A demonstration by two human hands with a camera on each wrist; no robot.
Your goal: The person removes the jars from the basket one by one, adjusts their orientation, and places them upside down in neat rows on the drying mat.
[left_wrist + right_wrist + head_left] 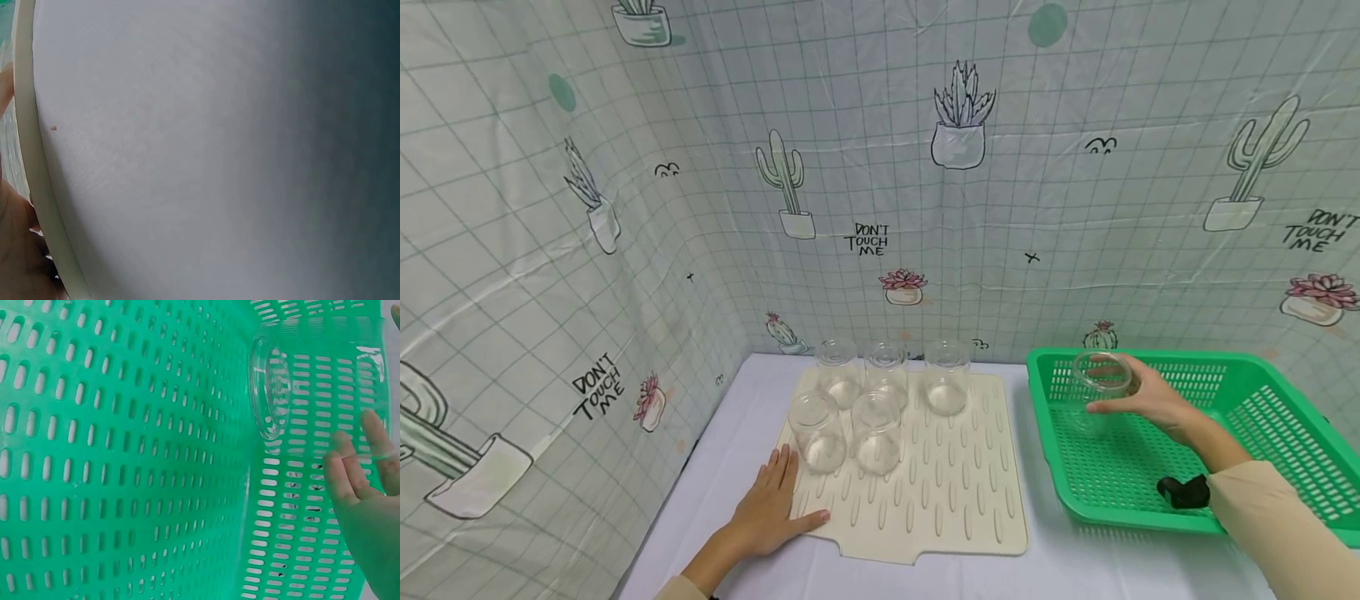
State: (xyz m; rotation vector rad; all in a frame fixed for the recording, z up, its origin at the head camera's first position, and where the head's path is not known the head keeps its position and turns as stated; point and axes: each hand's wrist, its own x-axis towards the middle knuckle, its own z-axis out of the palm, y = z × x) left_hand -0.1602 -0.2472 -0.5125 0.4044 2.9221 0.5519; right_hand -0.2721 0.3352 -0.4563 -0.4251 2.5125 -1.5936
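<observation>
Clear glass jar (pixel 1101 385) sits in the right hand (pixel 1142 398), over the left part of the green basket (pixel 1262 467), near its far wall. Head view: fingers curl round the jar's side from the right, thumb below toward the viewer, jar mouth up and tilted a bit toward the camera. Whether the jar base touches the basket floor: cannot tell. Right wrist view: the jar (pixel 312 381) lies across the frame, base toward the perforated floor, fingertips (pixel 350 469) lying on its wall. Right forearm comes in from lower right in a beige sleeve (pixel 1277 525), crossing the basket's near rim; a black strap (pixel 1183 492) sits at the wrist.

Left of the grip, outside the basket: cream ribbed drying mat (pixel 955 492) on the white table (pixel 1075 567). Five more clear jars on the mat's far-left part, three in the back row (pixel 887 371), two in front (pixel 846 429).

Left hand (pixel 771 508) well apart from the held jar, flat, palm down, fingers straight and together, pointing away from the body. It presses the mat's near-left corner, thumb spread right along the mat, holds nothing. Fingertips end just short of the front-left jar (pixel 816 432). Left wrist view: only tablecloth (pixel 219 156), the mat's edge (pixel 37 162) and a sliver of hand at lower left.

Cactus-print sheet (pixel 880 167) hangs behind and to the left.
</observation>
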